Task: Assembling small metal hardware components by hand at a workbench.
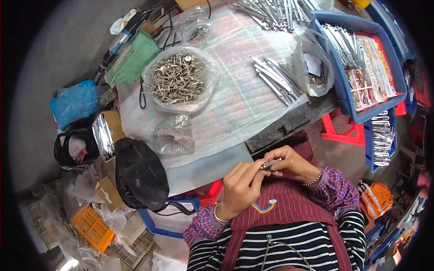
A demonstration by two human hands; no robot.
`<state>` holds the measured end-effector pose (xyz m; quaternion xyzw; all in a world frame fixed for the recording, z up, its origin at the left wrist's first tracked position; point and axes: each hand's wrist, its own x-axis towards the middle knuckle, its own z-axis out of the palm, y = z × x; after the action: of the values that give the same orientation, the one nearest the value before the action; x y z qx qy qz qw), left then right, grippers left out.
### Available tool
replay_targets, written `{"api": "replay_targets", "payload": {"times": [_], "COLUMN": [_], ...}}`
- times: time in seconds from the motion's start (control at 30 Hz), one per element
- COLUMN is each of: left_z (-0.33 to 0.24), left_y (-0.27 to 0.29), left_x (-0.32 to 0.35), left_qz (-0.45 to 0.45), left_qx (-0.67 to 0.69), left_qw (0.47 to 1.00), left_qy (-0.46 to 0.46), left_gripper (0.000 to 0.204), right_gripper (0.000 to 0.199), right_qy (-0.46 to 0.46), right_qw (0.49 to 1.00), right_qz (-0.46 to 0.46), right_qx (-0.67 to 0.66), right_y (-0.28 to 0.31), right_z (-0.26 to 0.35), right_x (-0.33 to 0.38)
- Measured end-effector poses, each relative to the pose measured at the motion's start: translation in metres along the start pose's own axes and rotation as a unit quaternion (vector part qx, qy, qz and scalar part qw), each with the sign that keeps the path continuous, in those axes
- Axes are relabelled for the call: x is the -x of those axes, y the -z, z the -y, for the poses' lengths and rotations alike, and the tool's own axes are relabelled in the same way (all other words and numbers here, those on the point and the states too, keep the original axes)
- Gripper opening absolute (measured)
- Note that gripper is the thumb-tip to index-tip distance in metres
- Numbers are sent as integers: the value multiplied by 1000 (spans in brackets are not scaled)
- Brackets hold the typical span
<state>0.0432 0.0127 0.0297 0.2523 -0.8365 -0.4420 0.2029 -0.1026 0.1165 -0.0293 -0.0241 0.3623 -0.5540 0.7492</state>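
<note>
In front of my apron, my left hand (242, 187) and my right hand (289, 163) meet, fingers pinched round a small silvery metal part (271, 164). Fingertips cover much of the part, so its exact kind does not show. On the plastic-covered table (230, 108) ahead sits a bag-lined round tub (205, 97) full of small metal pins with heads (176, 77). Slim silvery metal rods (275, 79) lie in a bundle farther right. Beside them stands a clear bag (300, 61) with small dark parts inside.
A blue tray (355, 115) at the right holds rods and printed cards; a red stool (346, 131) stands below it. At the left are a green basket (131, 58), a black mesh bag (140, 174) and an orange crate (92, 228). More rods (282, 13) lie at the table's far end.
</note>
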Motion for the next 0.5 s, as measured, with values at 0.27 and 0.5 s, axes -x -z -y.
{"api": "replay_targets", "payload": {"times": [0.27, 0.5], "left_z": [1, 6], "left_y": [-5, -7], "left_x": [-1, -3], "left_qz": [20, 11], "left_qx": [-37, -2], "left_qw": [999, 1000], "left_qy": [-28, 8], "left_gripper": [23, 19], "right_gripper": [14, 13], "right_qy": [-16, -4], "right_qw": [998, 999], "right_qz": [38, 29], "right_qx": [-48, -42], "right_y": [8, 6], "right_z": [-5, -5], "right_x": [-2, -1]}}
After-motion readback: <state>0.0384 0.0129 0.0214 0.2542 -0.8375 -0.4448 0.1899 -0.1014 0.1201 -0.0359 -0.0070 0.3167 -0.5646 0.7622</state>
